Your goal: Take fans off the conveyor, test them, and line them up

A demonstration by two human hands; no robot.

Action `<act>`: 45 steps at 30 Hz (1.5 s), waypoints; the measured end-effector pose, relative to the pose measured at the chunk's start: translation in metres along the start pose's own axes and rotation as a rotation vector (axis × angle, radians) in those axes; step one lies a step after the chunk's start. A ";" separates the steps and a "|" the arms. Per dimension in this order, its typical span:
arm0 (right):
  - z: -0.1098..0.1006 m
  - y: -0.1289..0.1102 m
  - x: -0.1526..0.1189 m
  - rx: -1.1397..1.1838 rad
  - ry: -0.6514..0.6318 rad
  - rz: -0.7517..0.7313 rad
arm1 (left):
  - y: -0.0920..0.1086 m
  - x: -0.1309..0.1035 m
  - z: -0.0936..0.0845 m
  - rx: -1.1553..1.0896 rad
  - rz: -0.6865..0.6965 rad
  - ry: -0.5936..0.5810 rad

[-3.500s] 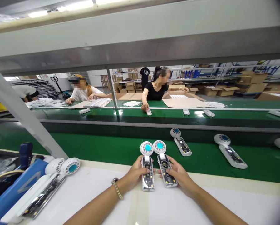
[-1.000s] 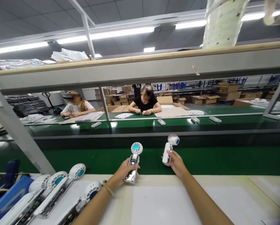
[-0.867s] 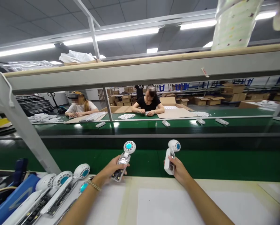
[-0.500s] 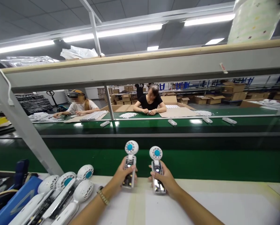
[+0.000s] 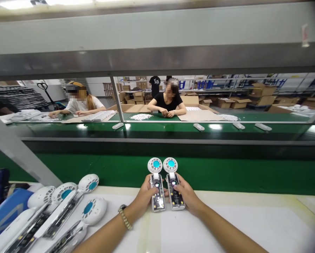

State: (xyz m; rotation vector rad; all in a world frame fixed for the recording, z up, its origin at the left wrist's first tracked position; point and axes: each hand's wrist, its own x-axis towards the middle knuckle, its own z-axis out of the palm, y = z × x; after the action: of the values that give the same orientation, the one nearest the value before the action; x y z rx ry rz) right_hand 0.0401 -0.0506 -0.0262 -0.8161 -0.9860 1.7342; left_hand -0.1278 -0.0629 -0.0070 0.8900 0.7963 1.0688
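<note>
1. The left fan unit [image 5: 156, 186] is a small handheld piece: a round white grilled head with a turquoise centre on a narrow handle, its open face baring a circuit board. It lies flat across the far edge of the counter, head out over the green belt.
2. The right fan unit [image 5: 174, 186] is of the same build and pose, lying parallel just beside the first, their round heads nearly touching.
</note>
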 end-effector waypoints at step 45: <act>0.003 -0.005 -0.004 -0.112 -0.050 -0.077 | 0.003 -0.001 0.005 -0.001 -0.022 0.007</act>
State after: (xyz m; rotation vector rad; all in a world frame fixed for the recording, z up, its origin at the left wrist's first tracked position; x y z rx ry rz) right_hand 0.0410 -0.0544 -0.0205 -0.7988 -1.1419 1.6525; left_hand -0.1248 -0.0641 -0.0026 0.8750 0.8102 1.0533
